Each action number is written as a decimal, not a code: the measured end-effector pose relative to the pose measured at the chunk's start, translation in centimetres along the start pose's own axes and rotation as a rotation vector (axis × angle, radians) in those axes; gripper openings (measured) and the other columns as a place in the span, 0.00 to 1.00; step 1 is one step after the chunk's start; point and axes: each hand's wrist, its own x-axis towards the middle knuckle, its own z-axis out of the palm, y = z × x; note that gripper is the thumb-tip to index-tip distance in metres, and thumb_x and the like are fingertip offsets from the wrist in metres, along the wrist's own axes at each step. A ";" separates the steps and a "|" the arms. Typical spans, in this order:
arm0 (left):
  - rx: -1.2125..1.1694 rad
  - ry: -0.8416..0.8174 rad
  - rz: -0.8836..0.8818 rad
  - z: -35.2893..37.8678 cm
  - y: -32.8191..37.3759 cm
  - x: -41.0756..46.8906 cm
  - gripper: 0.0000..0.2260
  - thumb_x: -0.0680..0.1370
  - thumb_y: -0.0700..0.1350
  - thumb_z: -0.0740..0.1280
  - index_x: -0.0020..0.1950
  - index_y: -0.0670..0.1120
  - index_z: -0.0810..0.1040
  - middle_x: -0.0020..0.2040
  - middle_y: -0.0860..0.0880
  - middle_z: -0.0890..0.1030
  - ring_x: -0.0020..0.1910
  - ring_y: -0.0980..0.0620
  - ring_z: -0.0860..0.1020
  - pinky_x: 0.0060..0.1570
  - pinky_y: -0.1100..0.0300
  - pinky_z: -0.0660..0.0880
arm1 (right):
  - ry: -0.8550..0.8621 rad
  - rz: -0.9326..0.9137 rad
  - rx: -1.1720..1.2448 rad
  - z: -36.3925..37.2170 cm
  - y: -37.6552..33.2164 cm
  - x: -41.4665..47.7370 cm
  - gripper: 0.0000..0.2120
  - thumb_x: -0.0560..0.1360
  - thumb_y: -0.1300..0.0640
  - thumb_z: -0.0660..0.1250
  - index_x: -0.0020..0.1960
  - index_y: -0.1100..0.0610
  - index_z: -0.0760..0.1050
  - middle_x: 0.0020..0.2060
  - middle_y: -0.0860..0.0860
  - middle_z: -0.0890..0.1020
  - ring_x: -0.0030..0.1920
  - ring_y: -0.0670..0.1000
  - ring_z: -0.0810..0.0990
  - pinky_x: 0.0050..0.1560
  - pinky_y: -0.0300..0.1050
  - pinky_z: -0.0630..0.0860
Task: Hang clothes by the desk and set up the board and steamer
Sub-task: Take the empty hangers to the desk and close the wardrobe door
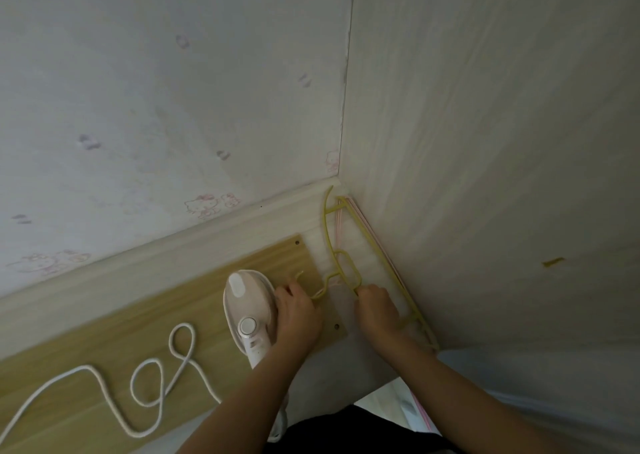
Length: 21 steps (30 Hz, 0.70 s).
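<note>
Cord point(104, 389), white and braided, loops in loose curls across the left part of a light wooden board point(121, 342) that lies flat on the pale desk surface point(349, 367). No brand, label or readable writing shows on anything; the only printed marks are faint pink cartoon-cat figures on the wallpaper point(211, 205) behind the desk. No containers are visible.

Further right, a white handheld steamer point(247, 309) rests on the board near its right end, head pointing towards the wall, a round silver button on its neck. The left hand point(298, 315) lies just beside the steamer, partly over its right edge, fingers curled around the hook end of a yellow plastic hanger point(341, 263). That hanger lies on the desk in the corner, its long bar running along the right side panel point(485, 176). The right hand point(377, 306) is closed on the hanger's shoulder, close to the neck. Pink hangers point(338, 225) lie under the yellow one, showing only as thin strips by the panel. At the bottom edge, dark clothing point(346, 429) of the person is visible between the forearms.
</note>
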 end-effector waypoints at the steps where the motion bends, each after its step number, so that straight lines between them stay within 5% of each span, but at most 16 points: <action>1: 0.039 -0.004 0.041 0.2 -0.1 -0.1 0.33 0.78 0.38 0.59 0.77 0.37 0.43 0.72 0.36 0.57 0.70 0.38 0.62 0.68 0.49 0.60 | 0.007 -0.011 0.009 0.1 0.0 0.0 0.11 0.78 0.65 0.56 0.53 0.61 0.76 0.53 0.56 0.78 0.55 0.57 0.75 0.45 0.46 0.72; 7: 0.293 -0.013 0.245 2.8 -1.7 -0.8 0.35 0.78 0.44 0.60 0.79 0.41 0.43 0.76 0.33 0.35 0.76 0.32 0.48 0.71 0.43 0.60 | 0.034 -0.049 0.030 0.0 0.1 0.0 0.10 0.78 0.65 0.56 0.53 0.60 0.76 0.51 0.56 0.78 0.54 0.57 0.75 0.44 0.47 0.72; 21: 0.367 -0.025 0.198 3.1 -1.6 0.2 0.32 0.80 0.44 0.58 0.78 0.39 0.43 0.75 0.32 0.35 0.76 0.33 0.44 0.73 0.43 0.56 | 0.051 -0.069 0.006 -0.6 0.6 -2.5 0.16 0.78 0.64 0.55 0.64 0.61 0.70 0.59 0.57 0.77 0.61 0.57 0.72 0.52 0.49 0.73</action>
